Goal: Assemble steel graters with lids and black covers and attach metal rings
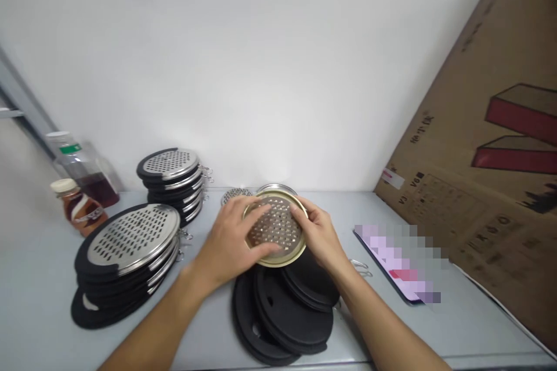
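A round metal grater [278, 229] with a gold-toned rim is held up between both hands at the middle of the view. My left hand [228, 240] grips its left side, thumb and a finger lying over the perforated face. My right hand [321, 231] holds the right rim, thumb on the front and the other fingers mostly hidden behind. Just beneath the hands lie several black round lids [293, 319], overlapping one another. Partly hidden behind the grater are a metal ring [275, 186] and a perforated disc [235, 193].
Two stacks of black-rimmed graters, a nearer stack [134, 243] and a farther stack [169, 165], stand at left. Beyond them are a small bottle [82, 208] and a larger bottle [93, 179]. At right lie a phone [387, 264], partly pixelated, and a large cardboard box [478, 185].
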The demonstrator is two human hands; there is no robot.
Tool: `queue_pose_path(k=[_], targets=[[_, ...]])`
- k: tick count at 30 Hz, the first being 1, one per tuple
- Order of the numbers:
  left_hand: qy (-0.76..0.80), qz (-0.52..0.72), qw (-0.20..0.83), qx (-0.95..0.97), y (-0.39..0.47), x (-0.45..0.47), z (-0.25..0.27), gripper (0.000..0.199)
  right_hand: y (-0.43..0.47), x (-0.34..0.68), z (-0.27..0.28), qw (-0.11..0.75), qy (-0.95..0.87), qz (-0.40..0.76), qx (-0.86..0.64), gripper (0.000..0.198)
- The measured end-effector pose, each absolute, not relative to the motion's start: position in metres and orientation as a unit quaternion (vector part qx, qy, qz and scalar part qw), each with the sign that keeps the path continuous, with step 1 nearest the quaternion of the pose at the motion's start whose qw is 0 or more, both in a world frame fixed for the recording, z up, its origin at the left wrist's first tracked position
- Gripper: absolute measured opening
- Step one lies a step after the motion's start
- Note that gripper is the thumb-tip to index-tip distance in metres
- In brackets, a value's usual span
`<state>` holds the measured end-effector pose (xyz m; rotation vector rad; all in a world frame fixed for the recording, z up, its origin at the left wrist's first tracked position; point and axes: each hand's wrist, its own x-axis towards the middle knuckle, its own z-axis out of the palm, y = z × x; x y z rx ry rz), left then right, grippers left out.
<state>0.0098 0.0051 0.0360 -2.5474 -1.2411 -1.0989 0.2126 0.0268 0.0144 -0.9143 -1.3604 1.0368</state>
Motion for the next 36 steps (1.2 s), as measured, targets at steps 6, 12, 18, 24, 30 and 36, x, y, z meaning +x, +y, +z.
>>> queue_pose_path(k=[6, 12, 18, 24, 30, 36], targets=[[-0.440, -0.329, 0.018, -0.835, -0.002, 0.027, 0.018, 0.085, 0.016, 0.209, 0.012, 0.611, -0.590, 0.286, -0.444, 0.039], [-0.449, -0.359, 0.022, -0.818, -0.003, 0.025, 0.022, 0.070, 0.014, 0.207, 0.011, 0.609, -0.591, 0.268, -0.455, 0.040], [-0.399, -0.401, 0.115, -0.816, -0.006, 0.023, 0.027, 0.047, 0.018, 0.208, 0.012, 0.616, -0.576, 0.278, -0.459, 0.041], [-0.485, -0.442, 0.023, -0.755, 0.008, 0.012, 0.028, 0.061, 0.023, 0.209, 0.007, 0.624, -0.553, 0.346, -0.429, 0.038], [-0.481, -0.458, -0.013, -0.747, 0.017, 0.008, 0.023, 0.025, 0.033, 0.214, 0.001, 0.611, -0.542, 0.370, -0.443, 0.039], [-0.493, -0.489, 0.046, -0.717, 0.020, 0.010, 0.017, 0.010, 0.020, 0.209, 0.008, 0.593, -0.605, 0.247, -0.471, 0.041]])
